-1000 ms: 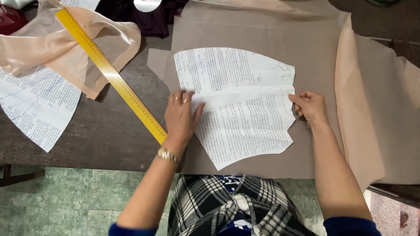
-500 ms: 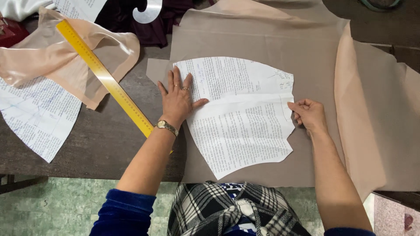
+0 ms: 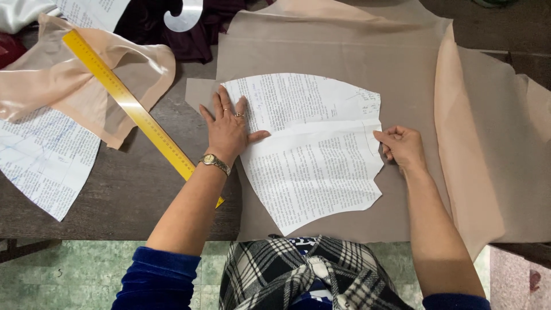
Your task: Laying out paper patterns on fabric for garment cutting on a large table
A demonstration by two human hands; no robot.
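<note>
Printed paper pattern [image 3: 313,152] flat on taupe fabric [image 3: 321,46], mid-table. Left hand [image 3: 229,129] spread, pressing its left edge; right hand [image 3: 403,147] pinching its right edge, fingertips hidden. Yellow ruler [image 3: 129,103] left, near end hidden under forearm.

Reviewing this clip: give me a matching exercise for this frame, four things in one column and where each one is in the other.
Things:
1. left hand
2. right hand
3. yellow ruler
4. printed paper pattern

Places:
A. pinching the pattern's right edge
B. lying flat on the taupe fabric
C. pressed flat on the pattern's left side
D. slanting across the peach fabric and dark table

Pairs: 1-C, 2-A, 3-D, 4-B
</note>
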